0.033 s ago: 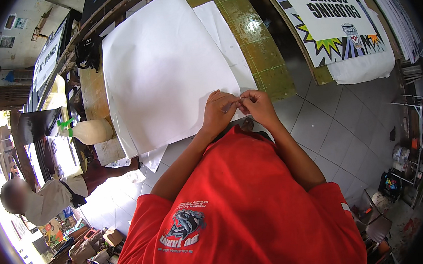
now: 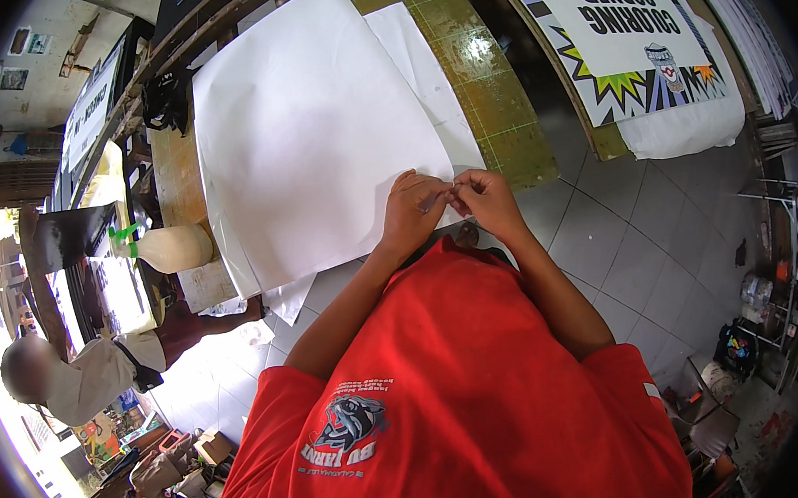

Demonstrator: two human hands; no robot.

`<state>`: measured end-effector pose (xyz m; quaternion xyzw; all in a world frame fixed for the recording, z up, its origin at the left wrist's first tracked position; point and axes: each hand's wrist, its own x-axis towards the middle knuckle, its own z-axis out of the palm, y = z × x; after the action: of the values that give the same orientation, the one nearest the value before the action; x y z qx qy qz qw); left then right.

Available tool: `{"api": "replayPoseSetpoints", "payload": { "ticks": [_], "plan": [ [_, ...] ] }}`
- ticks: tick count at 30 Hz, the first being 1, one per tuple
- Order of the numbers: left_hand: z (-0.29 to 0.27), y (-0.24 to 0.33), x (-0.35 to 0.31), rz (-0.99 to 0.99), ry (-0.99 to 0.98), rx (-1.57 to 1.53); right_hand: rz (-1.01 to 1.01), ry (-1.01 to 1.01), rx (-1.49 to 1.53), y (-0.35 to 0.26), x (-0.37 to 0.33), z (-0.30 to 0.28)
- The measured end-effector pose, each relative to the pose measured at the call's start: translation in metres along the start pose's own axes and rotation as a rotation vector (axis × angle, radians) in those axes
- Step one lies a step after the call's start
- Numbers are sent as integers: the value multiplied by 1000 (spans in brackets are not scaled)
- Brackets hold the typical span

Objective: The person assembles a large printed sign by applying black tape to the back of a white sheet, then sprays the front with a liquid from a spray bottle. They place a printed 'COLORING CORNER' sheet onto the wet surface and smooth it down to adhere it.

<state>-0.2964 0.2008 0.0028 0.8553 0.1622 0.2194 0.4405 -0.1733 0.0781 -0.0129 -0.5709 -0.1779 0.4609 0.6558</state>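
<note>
A large blank white sheet (image 2: 318,144) covers most of the table in front of me, its near edge hanging toward my body. Both hands meet at its near right corner. My left hand (image 2: 408,213) has its thumb and fingertips pinched together at that corner. Right beside it, my right hand (image 2: 492,205) is closed in a pinch as well, fingertips almost touching the left ones. The exact bit of sheet between the fingertips is small and partly hidden. Another white sheet (image 2: 434,85) shows from beneath on the right, over a green gridded cutting mat (image 2: 505,112).
A bottle with pale contents and a green top (image 2: 174,248) stands at the table's left edge. On a second table at right lie printed boards (image 2: 619,25). Another person (image 2: 102,367) is at far left. Grey floor tiles (image 2: 620,233) lie between the tables.
</note>
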Motion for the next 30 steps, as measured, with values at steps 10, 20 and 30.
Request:
{"api": "replayPoseSetpoints", "payload": {
  "ticks": [10, 20, 30],
  "plan": [
    [2, -3, 0, -6, 6, 14, -4, -16, 11, 0, -1, 1],
    [1, -2, 2, -11, 3, 14, -1, -39, -35, -6, -1, 0],
    [0, -2, 4, -3, -9, 21, -2, -15, -31, -3, 0, 0]
  ]
}}
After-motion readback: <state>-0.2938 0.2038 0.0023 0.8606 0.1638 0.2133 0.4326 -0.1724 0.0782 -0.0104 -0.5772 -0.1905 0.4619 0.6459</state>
